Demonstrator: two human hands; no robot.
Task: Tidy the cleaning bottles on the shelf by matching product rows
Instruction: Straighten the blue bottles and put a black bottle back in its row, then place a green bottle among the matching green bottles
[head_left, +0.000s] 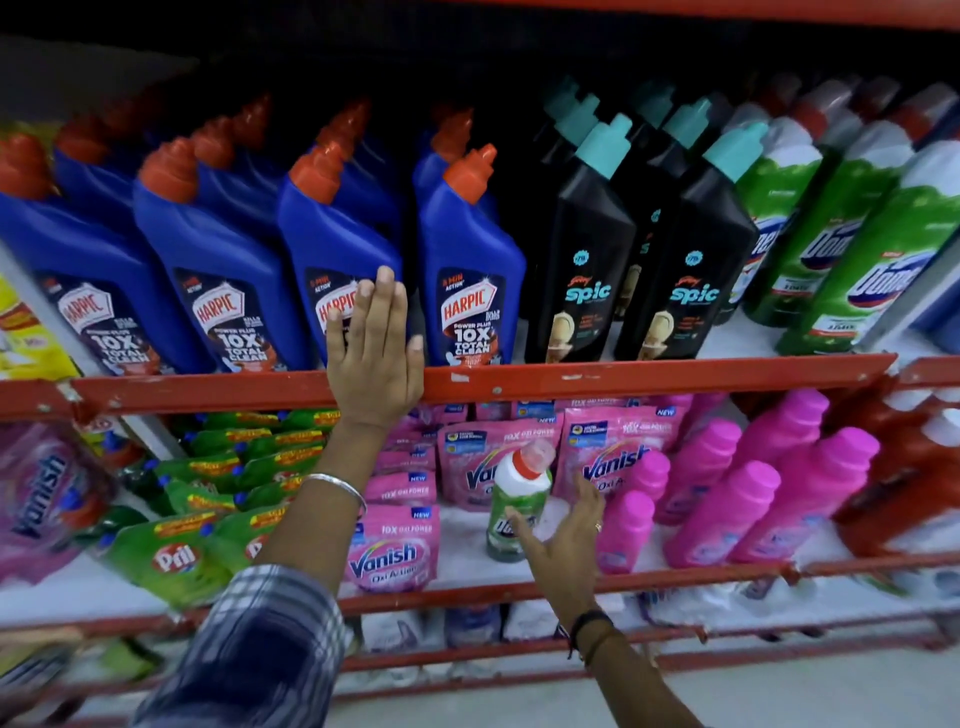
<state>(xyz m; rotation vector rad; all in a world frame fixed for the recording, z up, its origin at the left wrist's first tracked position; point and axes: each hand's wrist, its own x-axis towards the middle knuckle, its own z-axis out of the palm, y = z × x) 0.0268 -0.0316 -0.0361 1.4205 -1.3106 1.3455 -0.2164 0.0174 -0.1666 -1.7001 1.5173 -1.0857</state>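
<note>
On the upper shelf stand rows of blue Harpic bottles (208, 260), black Spic bottles (587, 260) and green Domex bottles (836, 244). My left hand (375, 353) lies flat, fingers together and straight, against the front of the third blue Harpic bottle (332, 234). One lone green Domex bottle (519, 493) with a white shoulder and red cap stands on the lower shelf among pink Vanish pouches (395, 553). My right hand (563, 540) is spread open just in front of it. Its fingertips are at the bottle's lower body, not closed around it.
Red metal shelf rails (649, 376) front each level. The lower shelf holds green Pril pouches (171, 558) at left, pink Vanish bottles (753, 499) at right and red bottles (904, 467) at the far right. Yellow packs (26, 332) sit at the far left.
</note>
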